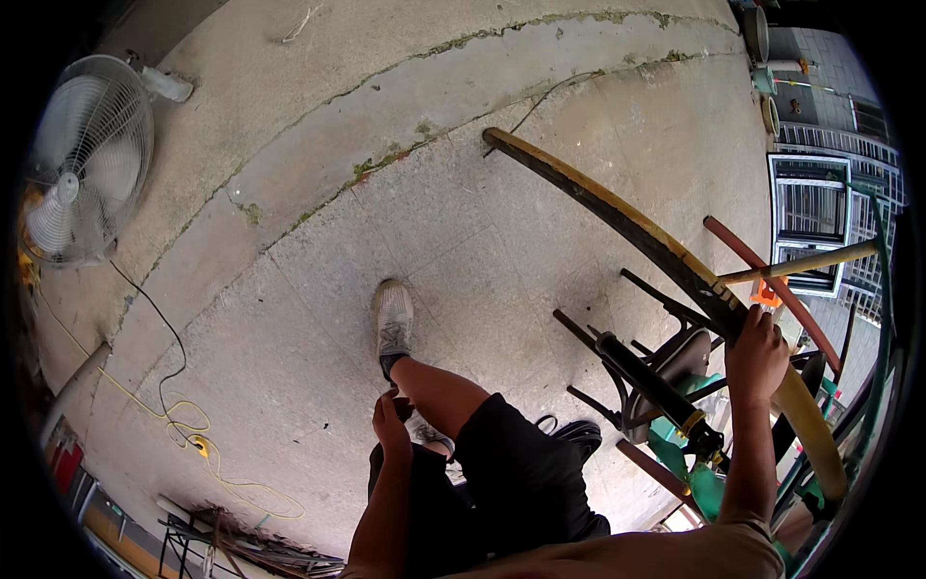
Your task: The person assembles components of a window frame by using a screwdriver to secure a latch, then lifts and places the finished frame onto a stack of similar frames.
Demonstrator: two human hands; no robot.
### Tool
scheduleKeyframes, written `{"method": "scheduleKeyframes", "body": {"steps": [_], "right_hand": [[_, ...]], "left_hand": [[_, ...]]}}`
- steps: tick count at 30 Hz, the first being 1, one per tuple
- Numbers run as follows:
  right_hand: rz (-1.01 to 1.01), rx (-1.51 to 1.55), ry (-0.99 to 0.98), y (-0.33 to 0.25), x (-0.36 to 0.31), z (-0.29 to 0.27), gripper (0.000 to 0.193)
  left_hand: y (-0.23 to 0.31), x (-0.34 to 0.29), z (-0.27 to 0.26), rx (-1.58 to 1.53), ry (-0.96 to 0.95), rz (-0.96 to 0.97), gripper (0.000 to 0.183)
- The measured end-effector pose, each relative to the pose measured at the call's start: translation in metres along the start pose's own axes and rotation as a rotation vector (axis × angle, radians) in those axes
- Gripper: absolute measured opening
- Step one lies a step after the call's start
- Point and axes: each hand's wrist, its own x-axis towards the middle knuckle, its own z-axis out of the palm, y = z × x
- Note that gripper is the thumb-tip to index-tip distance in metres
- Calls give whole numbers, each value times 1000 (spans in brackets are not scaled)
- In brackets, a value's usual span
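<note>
My right hand [756, 359] is closed over a long, worn yellow-and-black pole [617, 220] that slants from the upper middle to the lower right. A small orange thing [770, 291] shows just beyond its fingers; I cannot tell whether they touch it. Beside my bent leg, my left hand [391, 422] is closed with fingers curled in, and what it may hold is hidden. A black tube with a yellow collar [648, 376] lies close to the right forearm, over a dark chair [666, 372] with thin legs.
At the far left stands a grey fan [92, 159]. A yellow cord [222, 473] trails over the concrete floor [463, 261] nearby. Red, yellow and green poles [772, 289] cross beyond my right hand. Metal window frames [812, 222] stand at the right, and scrap bars [251, 545] lie at lower left.
</note>
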Motion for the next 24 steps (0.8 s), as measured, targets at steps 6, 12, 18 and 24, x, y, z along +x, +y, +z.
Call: {"method": "scheduleKeyframes", "body": {"steps": [6, 12, 18, 24], "right_hand": [[-23, 180, 101, 3, 5, -5, 19], [116, 332, -6, 1, 16, -13, 16], [196, 422, -96, 9, 30, -25, 12], [305, 513, -207, 12, 38, -33, 16]], "left_hand": [[185, -2, 4, 278, 23, 122, 27], [371, -33, 89, 319, -38, 312, 23], [442, -37, 184, 346, -267, 274, 19], [510, -52, 244, 555, -543, 204, 18]]}}
